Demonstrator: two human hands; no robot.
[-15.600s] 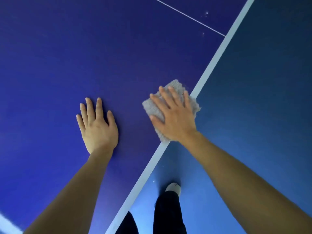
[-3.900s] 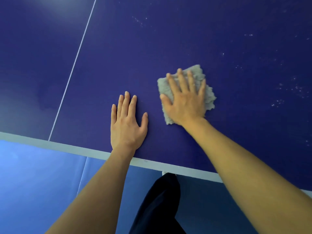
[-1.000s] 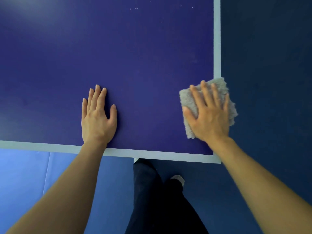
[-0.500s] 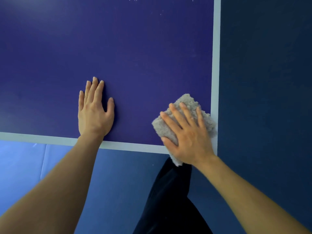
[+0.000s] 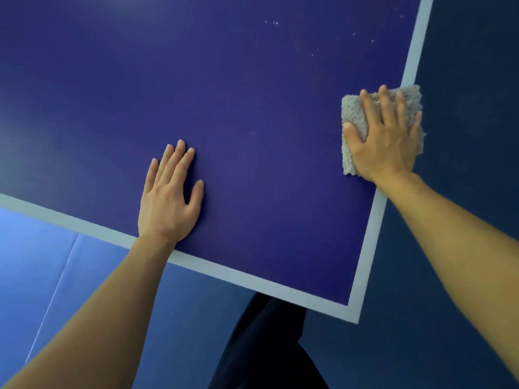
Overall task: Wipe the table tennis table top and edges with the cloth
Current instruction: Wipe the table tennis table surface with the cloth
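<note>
Right hand [image 5: 386, 138] flat, pressing cloth [image 5: 351, 113] half over table [image 5: 252, 80] edge; left hand [image 5: 168, 197] flat, empty; cloth could slip off.

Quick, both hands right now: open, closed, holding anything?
Left hand: open, flat on the table.
Right hand: open, pressing the cloth over the table's right edge.

One blue tabletop [image 5: 252, 80]. Two white edge lines [image 5: 84, 228], meeting at one corner. One grey cloth [image 5: 352, 108]. Two grips: left grip [image 5: 168, 197], right grip [image 5: 384, 136]. Two bare forearms [image 5: 98, 318]. One dark trouser leg [image 5: 266, 346]. A few white specks [image 5: 273, 23].
</note>
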